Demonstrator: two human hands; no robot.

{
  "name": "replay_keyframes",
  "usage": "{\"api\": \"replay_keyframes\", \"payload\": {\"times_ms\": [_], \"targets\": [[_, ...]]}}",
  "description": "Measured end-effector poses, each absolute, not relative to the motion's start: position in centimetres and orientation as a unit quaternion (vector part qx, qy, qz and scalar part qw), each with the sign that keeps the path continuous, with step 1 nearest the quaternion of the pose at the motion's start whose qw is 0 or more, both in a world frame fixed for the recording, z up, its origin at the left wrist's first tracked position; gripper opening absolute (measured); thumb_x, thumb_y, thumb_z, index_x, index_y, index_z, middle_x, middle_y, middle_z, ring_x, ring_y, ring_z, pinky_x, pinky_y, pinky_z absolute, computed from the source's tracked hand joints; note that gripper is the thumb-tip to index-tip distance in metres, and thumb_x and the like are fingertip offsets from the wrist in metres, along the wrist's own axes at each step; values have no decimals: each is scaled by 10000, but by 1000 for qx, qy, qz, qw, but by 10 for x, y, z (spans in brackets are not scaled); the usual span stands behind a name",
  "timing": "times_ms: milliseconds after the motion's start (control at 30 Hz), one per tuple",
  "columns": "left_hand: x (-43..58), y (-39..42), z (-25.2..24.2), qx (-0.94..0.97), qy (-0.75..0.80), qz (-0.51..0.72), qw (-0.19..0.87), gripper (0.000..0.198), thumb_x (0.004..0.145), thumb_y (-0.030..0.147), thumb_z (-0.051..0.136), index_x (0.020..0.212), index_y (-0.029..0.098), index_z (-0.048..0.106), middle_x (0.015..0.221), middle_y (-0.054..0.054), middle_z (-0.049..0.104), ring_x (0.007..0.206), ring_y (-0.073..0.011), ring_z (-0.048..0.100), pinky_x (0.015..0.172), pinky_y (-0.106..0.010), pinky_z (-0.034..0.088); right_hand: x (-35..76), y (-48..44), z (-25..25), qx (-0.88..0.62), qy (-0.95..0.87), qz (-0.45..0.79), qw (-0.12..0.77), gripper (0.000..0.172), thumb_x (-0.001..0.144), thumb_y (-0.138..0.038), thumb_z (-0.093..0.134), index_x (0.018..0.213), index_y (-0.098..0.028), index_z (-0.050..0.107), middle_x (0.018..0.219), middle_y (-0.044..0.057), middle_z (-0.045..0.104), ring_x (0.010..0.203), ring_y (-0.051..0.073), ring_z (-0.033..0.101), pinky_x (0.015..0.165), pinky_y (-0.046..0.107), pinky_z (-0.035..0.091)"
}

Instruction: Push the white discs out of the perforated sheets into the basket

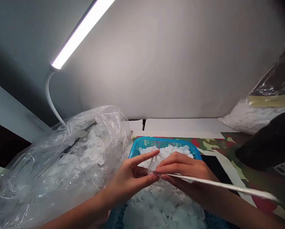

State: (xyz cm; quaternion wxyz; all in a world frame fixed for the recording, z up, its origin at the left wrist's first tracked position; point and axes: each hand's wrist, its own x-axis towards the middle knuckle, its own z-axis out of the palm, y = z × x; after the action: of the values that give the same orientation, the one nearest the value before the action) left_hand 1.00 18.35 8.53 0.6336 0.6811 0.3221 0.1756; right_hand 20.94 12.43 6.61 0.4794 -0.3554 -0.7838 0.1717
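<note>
My left hand (133,179) and my right hand (183,171) meet above a blue plastic basket (142,143) filled with several white round discs (163,206). The left thumb and fingers pinch a small translucent piece (154,166) held between both hands. My right hand grips one end of a long thin white strip (228,186) that runs out to the right, seen edge-on. Both hands are closed in a pinch.
A large crumpled clear plastic bag (68,162) with white discs inside lies at the left. Another bag of white discs (254,116) sits at the far right, beside a dark object (268,146). A lit lamp bar (80,31) hangs overhead. A camouflage-patterned cloth (233,149) covers the table.
</note>
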Motion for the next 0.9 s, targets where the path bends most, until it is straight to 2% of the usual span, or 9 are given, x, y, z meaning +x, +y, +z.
{"api": "replay_keyframes", "payload": {"times_ms": [200, 433, 667, 900], "targets": [[9, 184, 81, 688, 314, 176, 630, 597, 842, 287, 652, 1386, 245, 410, 540, 95, 297, 507, -58, 227, 448, -194, 170, 207, 126, 62, -358, -799, 129, 465, 149, 918, -182, 545, 1010, -214, 658, 966, 33, 679, 892, 133, 616, 780, 267, 527], [9, 182, 83, 695, 312, 179, 622, 600, 848, 250, 635, 1398, 255, 394, 525, 102, 264, 499, -59, 215, 444, -188, 173, 202, 124, 56, -359, -831, -90, 416, 172, 893, -118, 572, 1050, -147, 635, 1064, 62, 706, 886, 173, 608, 757, 319, 539], [10, 184, 83, 697, 304, 178, 625, 619, 843, 290, 648, 1403, 265, 383, 533, 104, 256, 499, -57, 215, 442, -189, 167, 201, 119, 54, -375, -816, -57, 436, 211, 920, -84, 498, 1091, -146, 606, 1055, 73, 694, 872, 173, 585, 770, 324, 521], [9, 182, 84, 693, 309, 148, 634, 660, 843, 284, 650, 1423, 288, 336, 518, 114, 251, 479, -56, 194, 431, -191, 158, 209, 118, 61, -405, -781, -21, 476, 259, 941, -126, 445, 1140, -180, 601, 1044, 69, 678, 864, 162, 596, 762, 287, 532]]}}
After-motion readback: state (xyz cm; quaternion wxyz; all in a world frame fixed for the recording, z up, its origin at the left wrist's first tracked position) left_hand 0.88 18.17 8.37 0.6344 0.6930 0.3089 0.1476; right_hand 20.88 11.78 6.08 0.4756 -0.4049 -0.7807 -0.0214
